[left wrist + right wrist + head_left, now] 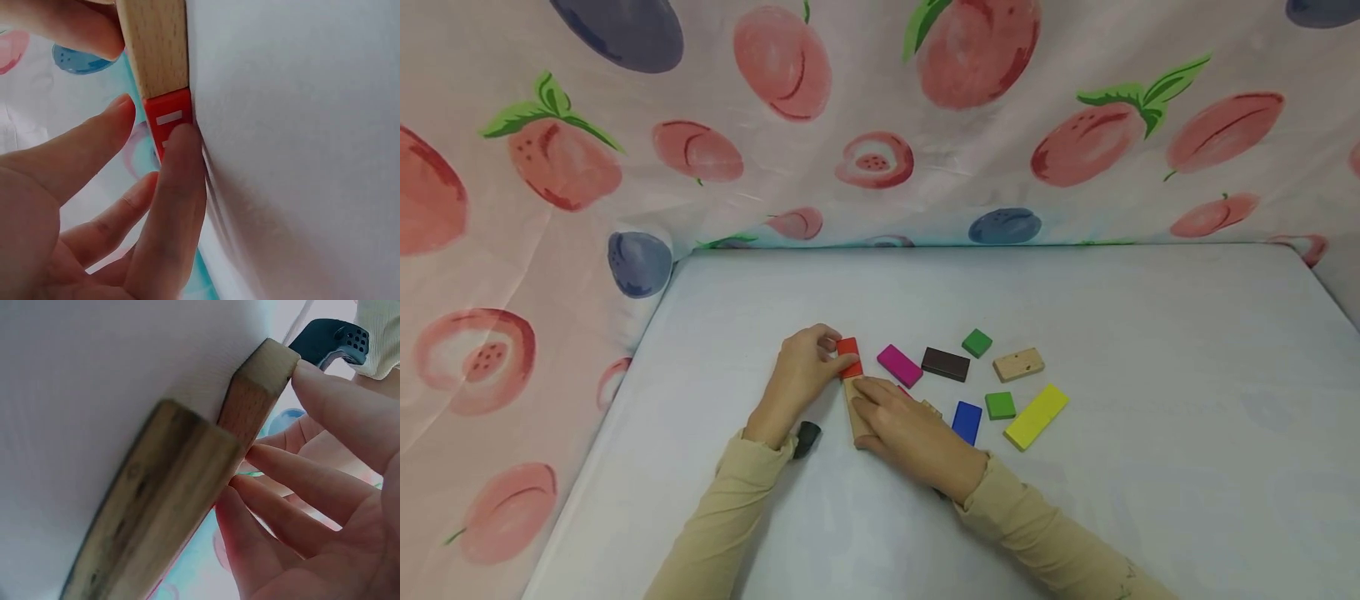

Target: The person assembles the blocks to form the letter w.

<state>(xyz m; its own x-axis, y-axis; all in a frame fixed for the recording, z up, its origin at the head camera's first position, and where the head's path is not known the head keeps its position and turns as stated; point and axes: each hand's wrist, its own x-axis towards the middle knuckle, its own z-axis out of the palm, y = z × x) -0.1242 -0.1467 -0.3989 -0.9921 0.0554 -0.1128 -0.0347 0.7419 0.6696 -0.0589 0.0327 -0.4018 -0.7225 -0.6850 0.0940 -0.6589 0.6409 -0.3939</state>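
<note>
A red block (848, 354) lies end to end with a long plain wooden block (857, 412), touching it. My left hand (797, 375) holds the red block, its thumb over it and fingers at its far end and side. In the left wrist view, white marks show on the red block (169, 115) beside a fingertip. My right hand (910, 425) grips the wooden block, thumb at the near end and fingers toward the red one. The right wrist view shows that wooden block (250, 403) behind another wooden block (150, 500). The right hand partly hides a few blocks.
Right of the hands lie a magenta block (899, 366), a dark brown block (946, 364), green blocks (977, 343), a wooden block (1018, 365), a blue block (967, 422) and a yellow block (1037, 417). A fruit-patterned cloth (790, 175) borders the white table (1150, 333).
</note>
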